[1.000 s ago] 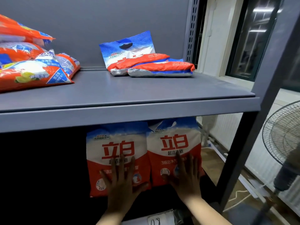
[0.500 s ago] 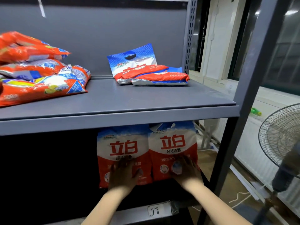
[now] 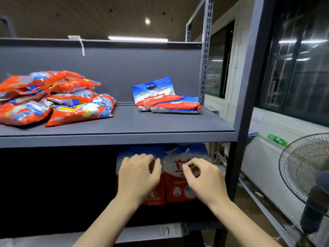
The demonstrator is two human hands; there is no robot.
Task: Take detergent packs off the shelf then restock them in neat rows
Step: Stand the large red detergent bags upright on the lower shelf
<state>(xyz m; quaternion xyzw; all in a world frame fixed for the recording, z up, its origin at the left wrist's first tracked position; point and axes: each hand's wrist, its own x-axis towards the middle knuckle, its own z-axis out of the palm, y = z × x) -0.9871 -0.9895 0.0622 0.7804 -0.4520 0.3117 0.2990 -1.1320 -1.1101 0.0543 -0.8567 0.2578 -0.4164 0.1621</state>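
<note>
Two red, white and blue detergent packs stand upright side by side on the dark lower shelf, the left pack (image 3: 154,197) and the right pack (image 3: 178,190). My left hand (image 3: 138,175) hovers in front of the left pack with its fingers loosely curled. In front of the right pack, my right hand (image 3: 203,179) is curled the same way. Neither hand plainly grips a pack. On the grey upper shelf (image 3: 124,129), a loose pile of orange packs (image 3: 58,98) lies at the left, and a few flat packs (image 3: 165,102) lie at the right.
The rack's dark upright post (image 3: 245,97) stands just right of my right hand. A floor fan (image 3: 306,172) is at the far right, and a green bottle (image 3: 277,139) lies on the sill behind it. The lower shelf's front edge (image 3: 142,234) carries a handwritten label.
Both hands rose from the packs' lower halves to their upper halves, and the flat fingers curled. My view tilted up, showing the ceiling and more of the orange pile.
</note>
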